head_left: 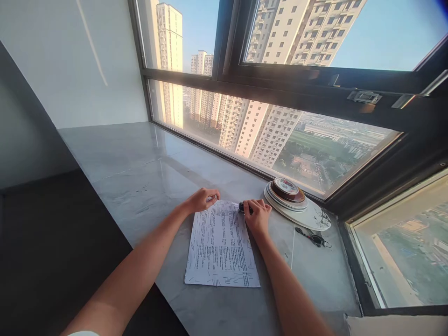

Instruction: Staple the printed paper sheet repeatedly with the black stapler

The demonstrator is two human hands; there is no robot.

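A white sheet of paper (222,247), dense with printed text and pen-like strokes, lies on the grey marbled sill. At its upper left corner is my left hand (203,200), thumb and fingers pinched together; whether the paper's edge or something small is between them, I cannot make out. My right hand (258,215) is closed around a small black object (241,206) at the sheet's upper right corner. Most of that object is hidden by the fingers, so its kind does not show.
Right of the sheet, a stack of round plates (285,203) with a brown-rimmed round dial on top rests on a pale board (320,218). Dark keys with a strap (315,239) lie below it. Dark-framed windows (273,86) border the marble sill (122,154); its near edge drops off at left.
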